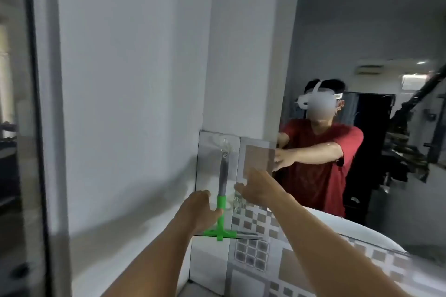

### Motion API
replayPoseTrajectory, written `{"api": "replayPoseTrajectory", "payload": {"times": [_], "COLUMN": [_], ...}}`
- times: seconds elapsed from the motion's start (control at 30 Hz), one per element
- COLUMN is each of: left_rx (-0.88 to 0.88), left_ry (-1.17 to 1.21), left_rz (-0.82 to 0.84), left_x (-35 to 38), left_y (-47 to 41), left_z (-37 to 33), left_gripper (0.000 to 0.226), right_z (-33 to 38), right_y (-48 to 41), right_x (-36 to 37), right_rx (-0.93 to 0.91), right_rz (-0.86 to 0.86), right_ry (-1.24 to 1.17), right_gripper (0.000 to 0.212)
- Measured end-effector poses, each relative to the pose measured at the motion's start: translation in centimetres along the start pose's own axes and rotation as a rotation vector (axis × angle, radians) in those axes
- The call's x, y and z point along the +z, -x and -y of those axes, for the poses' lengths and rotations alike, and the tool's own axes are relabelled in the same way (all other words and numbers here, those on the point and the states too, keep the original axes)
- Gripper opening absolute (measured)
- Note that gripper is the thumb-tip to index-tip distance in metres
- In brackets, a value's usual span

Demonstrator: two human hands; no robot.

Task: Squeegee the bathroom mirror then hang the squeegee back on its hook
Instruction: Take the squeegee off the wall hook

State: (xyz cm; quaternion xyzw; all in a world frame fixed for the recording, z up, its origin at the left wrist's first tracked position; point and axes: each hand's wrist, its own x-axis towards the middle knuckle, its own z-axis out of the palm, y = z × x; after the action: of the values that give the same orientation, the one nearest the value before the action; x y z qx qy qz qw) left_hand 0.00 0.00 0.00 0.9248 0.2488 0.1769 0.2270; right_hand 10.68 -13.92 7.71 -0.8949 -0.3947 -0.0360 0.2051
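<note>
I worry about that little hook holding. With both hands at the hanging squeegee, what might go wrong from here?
The squeegee hangs from a clear suction hook on the tiled wall; a sideways tug could pull the hook loose. The left hand reaches beside the green part of the handle and the right hand sits beside it, neither clearly gripping, so the squeegee may drop. The frame is blurred, so contact is uncertain.

Squeegee [222,202] green and grey; tiles [255,246] brown-grey checkered; wall [125,55] white.
</note>
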Motion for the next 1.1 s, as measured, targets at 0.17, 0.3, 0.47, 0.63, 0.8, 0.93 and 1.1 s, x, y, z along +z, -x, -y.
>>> {"api": "replayPoseTrajectory", "payload": {"times": [0.17,0.3,0.47,0.63,0.8,0.93,1.1], "left_rx": [-0.042,-0.004,-0.044,-0.075,-0.039,0.025,0.159], "left_ry": [0.202,0.213,0.308,0.423,0.422,0.456,0.393], "left_rz": [0.038,-0.040,-0.089,-0.119,-0.188,-0.275,-0.334], "left_x": [3.2,4.5,5.3,5.5,5.0,3.5,1.1], "left_y": [-2.3,-3.6,-4.5,-4.0,-2.1,0.1,2.4], "left_z": [1.4,1.9,2.1,1.9,0.4,-2.2,-6.7], "left_gripper": [0.066,0.022,0.007,0.010,0.015,0.023,0.019], "right_z": [0.8,1.3,1.4,1.4,1.9,2.4,1.1], "right_y": [-2.7,-4.6,-5.8,-5.7,-4.0,-1.7,2.8], "right_x": [3.5,5.5,6.6,6.2,4.6,1.7,-3.5], "right_rx": [0.049,0.065,0.114,0.123,0.080,0.032,0.007], "right_rz": [-0.038,-0.111,-0.191,-0.203,-0.233,-0.279,-0.416], "right_ry": [-0.076,-0.171,-0.302,-0.362,-0.403,-0.464,-0.467], "right_gripper": [0.054,0.044,0.021,0.012,0.010,0.013,0.021]}}
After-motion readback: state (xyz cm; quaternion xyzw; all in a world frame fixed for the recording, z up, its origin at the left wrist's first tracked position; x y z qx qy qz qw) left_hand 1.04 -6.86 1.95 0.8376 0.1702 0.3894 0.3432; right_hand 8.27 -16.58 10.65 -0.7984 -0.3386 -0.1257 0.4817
